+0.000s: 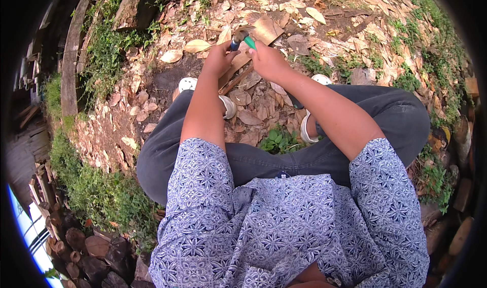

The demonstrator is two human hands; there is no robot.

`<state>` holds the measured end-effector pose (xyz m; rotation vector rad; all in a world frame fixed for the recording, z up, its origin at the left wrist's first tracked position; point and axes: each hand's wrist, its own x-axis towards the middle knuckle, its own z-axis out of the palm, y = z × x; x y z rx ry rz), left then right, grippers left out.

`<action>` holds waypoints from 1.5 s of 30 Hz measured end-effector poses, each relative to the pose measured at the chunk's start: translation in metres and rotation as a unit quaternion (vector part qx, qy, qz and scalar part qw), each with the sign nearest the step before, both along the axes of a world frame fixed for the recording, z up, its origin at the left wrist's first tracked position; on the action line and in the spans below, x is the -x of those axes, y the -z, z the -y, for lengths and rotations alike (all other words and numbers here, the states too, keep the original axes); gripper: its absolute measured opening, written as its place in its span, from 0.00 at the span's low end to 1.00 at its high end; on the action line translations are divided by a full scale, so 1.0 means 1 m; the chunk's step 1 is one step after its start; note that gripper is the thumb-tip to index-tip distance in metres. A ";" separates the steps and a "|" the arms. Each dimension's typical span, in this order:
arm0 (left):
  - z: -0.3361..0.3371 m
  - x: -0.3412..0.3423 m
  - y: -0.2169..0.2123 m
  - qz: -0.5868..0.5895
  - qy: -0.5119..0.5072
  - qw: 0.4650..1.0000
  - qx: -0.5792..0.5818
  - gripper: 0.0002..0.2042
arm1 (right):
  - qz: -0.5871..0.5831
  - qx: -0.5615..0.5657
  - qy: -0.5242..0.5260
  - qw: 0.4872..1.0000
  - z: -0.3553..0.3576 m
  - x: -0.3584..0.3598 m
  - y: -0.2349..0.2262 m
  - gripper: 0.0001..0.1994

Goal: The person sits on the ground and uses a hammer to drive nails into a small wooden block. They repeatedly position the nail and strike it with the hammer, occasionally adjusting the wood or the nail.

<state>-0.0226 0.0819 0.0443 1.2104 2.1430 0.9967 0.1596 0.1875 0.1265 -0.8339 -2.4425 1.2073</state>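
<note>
My right hand (269,62) is closed around the green handle (249,41) of what looks like a small hammer, its metal head (240,35) pointing toward my left hand. My left hand (219,61) wraps round a short blue-handled tool (235,45), held upright or nearly so. The hammer's head meets or overlaps the top of the blue handle; I cannot tell whether they touch. The blue tool's lower end is hidden by my fingers. Beneath and beyond both hands lies a flat brown piece of wood (267,29) on the leaves.
Dry leaves (248,116) cover the ground between my white shoes (229,107). A small green plant (279,140) grows near my lap. Thick timber (133,6) stands at the far left, and cut logs (97,246) are stacked at the near left. Grass (431,39) edges the right side.
</note>
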 end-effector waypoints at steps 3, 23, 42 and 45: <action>0.010 -0.002 0.006 0.006 -0.012 1.000 0.009 0.17 | 0.026 0.016 -0.005 1.000 -0.008 0.003 0.014 0.15; 0.015 0.006 0.002 -0.005 -0.008 0.999 0.035 0.14 | 0.062 0.006 -0.057 0.996 0.003 0.005 0.008 0.15; 0.012 -0.009 -0.012 0.128 -0.034 0.990 0.042 0.18 | -0.049 0.145 0.017 0.988 0.002 0.042 0.035 0.16; 0.018 -0.014 -0.023 -0.022 -0.016 0.998 0.060 0.26 | -0.036 0.112 0.026 0.993 0.003 0.046 0.038 0.15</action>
